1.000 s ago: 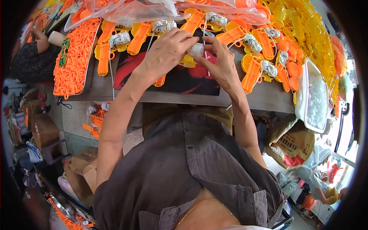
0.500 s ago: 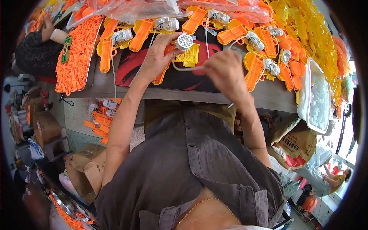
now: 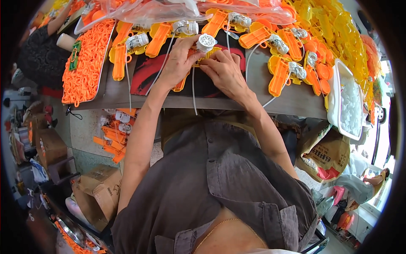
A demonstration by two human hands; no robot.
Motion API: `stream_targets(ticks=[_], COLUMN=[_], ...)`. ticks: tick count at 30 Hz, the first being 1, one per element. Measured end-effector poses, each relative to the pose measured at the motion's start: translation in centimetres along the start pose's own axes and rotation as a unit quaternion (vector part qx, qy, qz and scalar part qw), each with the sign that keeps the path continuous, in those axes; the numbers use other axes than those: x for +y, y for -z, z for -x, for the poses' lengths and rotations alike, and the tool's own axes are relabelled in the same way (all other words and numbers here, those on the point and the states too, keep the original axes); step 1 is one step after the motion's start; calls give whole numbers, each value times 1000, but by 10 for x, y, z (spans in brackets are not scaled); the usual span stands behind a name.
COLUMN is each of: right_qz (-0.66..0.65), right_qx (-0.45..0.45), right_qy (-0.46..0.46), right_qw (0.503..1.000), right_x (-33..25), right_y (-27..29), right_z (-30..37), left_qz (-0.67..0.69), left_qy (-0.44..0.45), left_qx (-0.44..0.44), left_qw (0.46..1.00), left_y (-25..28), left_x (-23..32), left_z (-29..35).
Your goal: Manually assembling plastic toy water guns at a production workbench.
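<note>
My left hand (image 3: 179,61) is closed round an orange and yellow toy gun with a white round cylinder (image 3: 207,42) facing up. Part of the orange grip (image 3: 179,82) shows below that hand. My right hand (image 3: 226,74) is closed, its fingertips pinching the toy gun's yellow part (image 3: 215,52); the exact contact is hidden by the fingers. A thin white tube (image 3: 194,91) hangs from the toy past the table edge. Beneath the hands lies a black and red mat (image 3: 146,76).
Several similar toy guns (image 3: 279,76) with white tubes lie around the mat. A tray of small orange rings (image 3: 82,70) sits left, with a green piece on it. At right stand a white bin (image 3: 357,122) of clear parts and a yellow parts heap (image 3: 338,38). Another person's dark sleeve (image 3: 42,59) shows far left.
My right hand has let go of the white tube and moved left onto the toy gun. The tube, held out to the right before, now hangs down. My left hand keeps its hold.
</note>
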State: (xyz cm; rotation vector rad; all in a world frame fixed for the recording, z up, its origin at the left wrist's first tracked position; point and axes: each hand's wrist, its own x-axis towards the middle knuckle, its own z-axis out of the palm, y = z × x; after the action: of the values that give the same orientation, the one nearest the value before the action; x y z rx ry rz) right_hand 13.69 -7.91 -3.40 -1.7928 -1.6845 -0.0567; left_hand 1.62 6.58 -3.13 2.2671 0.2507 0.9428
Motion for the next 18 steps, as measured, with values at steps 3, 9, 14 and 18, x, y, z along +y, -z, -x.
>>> stream_targets(ticks=[3, 9, 14, 18], right_qz=[18, -10, -89, -86], right_qx=[12, 32, 95, 60], right_qy=[-7, -75, -222, -233], right_qw=[1000, 997, 966, 967], right_x=[1, 3, -4, -5], right_y=[-2, -6, -16, -9], right_z=[2, -2, -4, -6], left_qz=[4, -3, -10, -15], left_qy=[3, -17, 11, 5], left_qx=[1, 10, -34, -33], left_qw=[1000, 1000, 999, 999], left_y=[0, 1, 3, 3], left_x=[1, -3, -1, 1], left_z=[2, 3, 2, 1])
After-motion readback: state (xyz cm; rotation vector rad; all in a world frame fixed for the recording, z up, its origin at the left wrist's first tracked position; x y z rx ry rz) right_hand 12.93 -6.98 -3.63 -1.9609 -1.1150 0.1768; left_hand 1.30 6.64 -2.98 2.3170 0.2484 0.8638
